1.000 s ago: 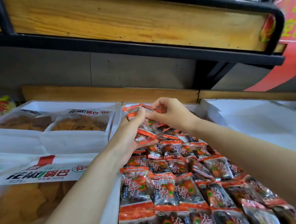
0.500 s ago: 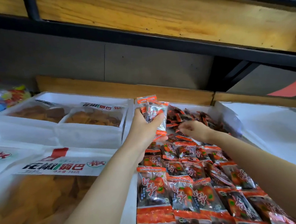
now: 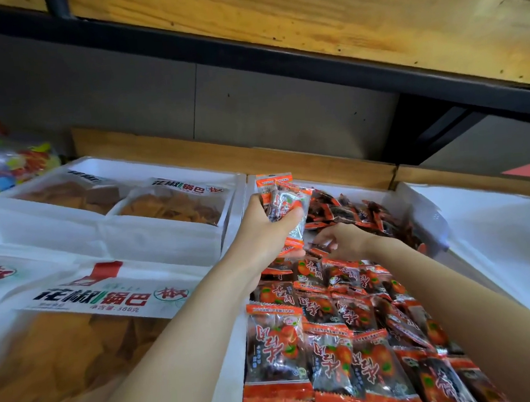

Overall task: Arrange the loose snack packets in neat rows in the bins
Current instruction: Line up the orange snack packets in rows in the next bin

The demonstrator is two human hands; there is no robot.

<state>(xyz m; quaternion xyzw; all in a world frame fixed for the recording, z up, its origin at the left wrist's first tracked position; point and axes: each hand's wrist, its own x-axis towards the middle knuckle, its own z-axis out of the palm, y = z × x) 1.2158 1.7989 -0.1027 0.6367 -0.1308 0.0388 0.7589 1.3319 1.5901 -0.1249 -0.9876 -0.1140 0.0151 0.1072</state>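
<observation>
While the left hand [image 3: 264, 229] grips a small stack of snack packets [image 3: 284, 204] upright over the far left corner of the middle bin [image 3: 237, 209], thumb across the front and fingers curled round the back, the right hand [image 3: 346, 240] reaches down just beside it. Its fingers are bent onto the loose packets [image 3: 368, 215] heaped at the far end of that bin, but they are blurred, and I cannot tell whether they pinch one or only touch.

Nearer the camera, the same bin holds neat rows [image 3: 329, 337] of red and dark packets, overlapping like tiles, with both forearms stretched above them.

To the left sit white-lined bins with clear bags of brown crisps [image 3: 170, 204], and a larger labelled bag [image 3: 104, 298] lies closer. To the right is another bin lined in white [image 3: 495, 235]. A wooden shelf edge [image 3: 307, 19] with a black rail runs overhead
</observation>
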